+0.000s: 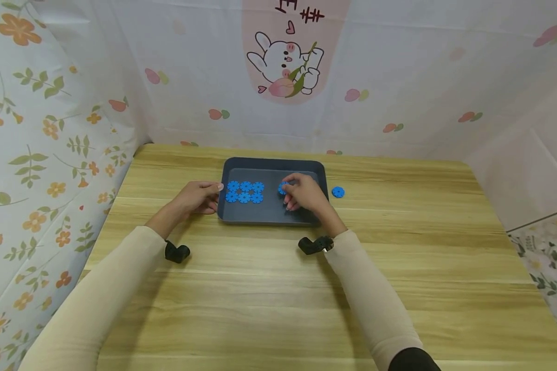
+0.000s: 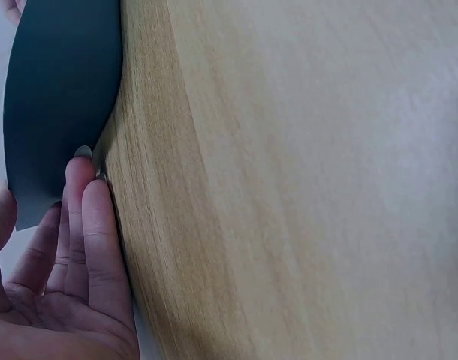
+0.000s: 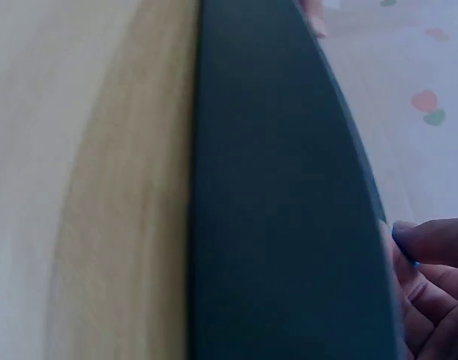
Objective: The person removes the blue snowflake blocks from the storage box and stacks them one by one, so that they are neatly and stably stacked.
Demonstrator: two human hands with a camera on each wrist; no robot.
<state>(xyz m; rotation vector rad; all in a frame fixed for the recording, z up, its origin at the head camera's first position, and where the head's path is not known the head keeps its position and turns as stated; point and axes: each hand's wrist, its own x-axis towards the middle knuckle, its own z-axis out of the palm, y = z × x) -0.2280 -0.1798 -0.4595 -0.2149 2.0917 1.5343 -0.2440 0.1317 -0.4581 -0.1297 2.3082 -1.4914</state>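
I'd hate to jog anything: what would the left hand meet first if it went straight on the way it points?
The left hand would first meet the left wall of the dark grey tray, which it appears to be touching, though depth is unclear.

No wording can be read for sure: on the white backdrop cloth [image 1: 190,41], above the printed rabbit [image 1: 285,63], stand a dark character [image 1: 286,6] at the view's top edge and, right of it, a second character [image 1: 312,15], both too unclear to make out.
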